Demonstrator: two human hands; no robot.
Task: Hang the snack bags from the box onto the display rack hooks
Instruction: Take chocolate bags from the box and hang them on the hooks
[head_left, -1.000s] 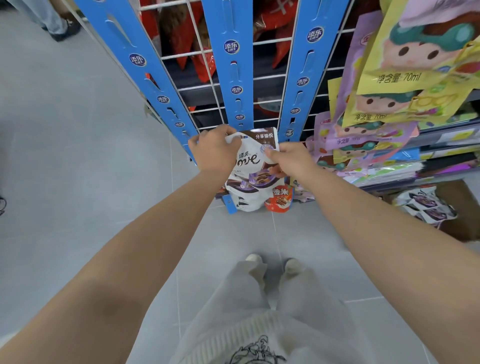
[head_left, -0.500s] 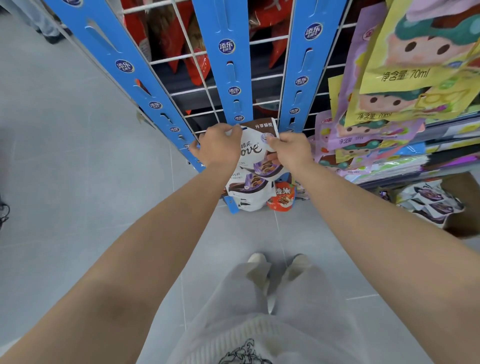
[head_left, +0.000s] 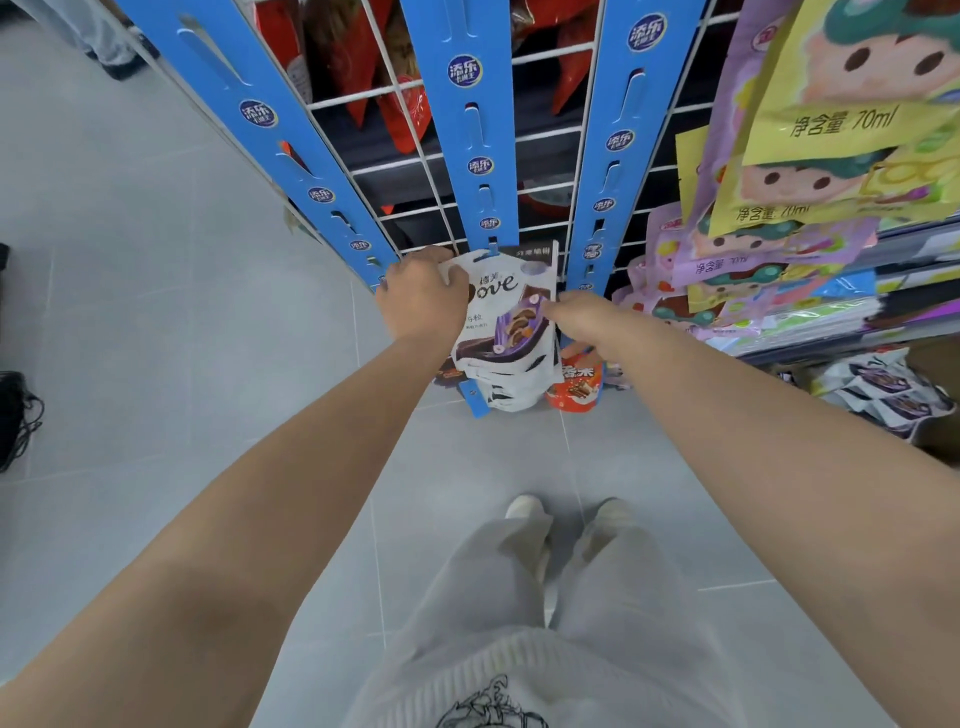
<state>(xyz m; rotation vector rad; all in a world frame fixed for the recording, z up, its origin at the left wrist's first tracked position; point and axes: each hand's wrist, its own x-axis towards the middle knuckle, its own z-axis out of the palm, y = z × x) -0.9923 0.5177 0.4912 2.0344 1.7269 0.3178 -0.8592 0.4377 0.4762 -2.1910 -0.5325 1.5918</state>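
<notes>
Head view puts the snack bag upright between both hands, long axis vertical. Its top edge is pressed up against the middle blue strip, right at the small blue hook that pokes out just above the bag's header. The coming move turns on that hole-to-hook alignment. The hook sits directly beyond the knuckles of the left hand and a little toward the right hand, so the bag's top needs to go forward and over it.

The left hand is the nearer one to the hook, with its fingers curled round the bag's upper left corner. The right hand sits lower, pinching the bag's right edge about midway down, likely to steady the bag. Whether the hole has already caught the hook cannot be told from here.

Directly below the hands, more white bags hang on the same strip, with an orange bag beside them. Beyond the hands stands the white wire grid. Well off to the right-hand side are pastel pouches, and lower down the box holding further bags. Grey tiled floor spreads out past the left hand, with dark cables at its far edge.
</notes>
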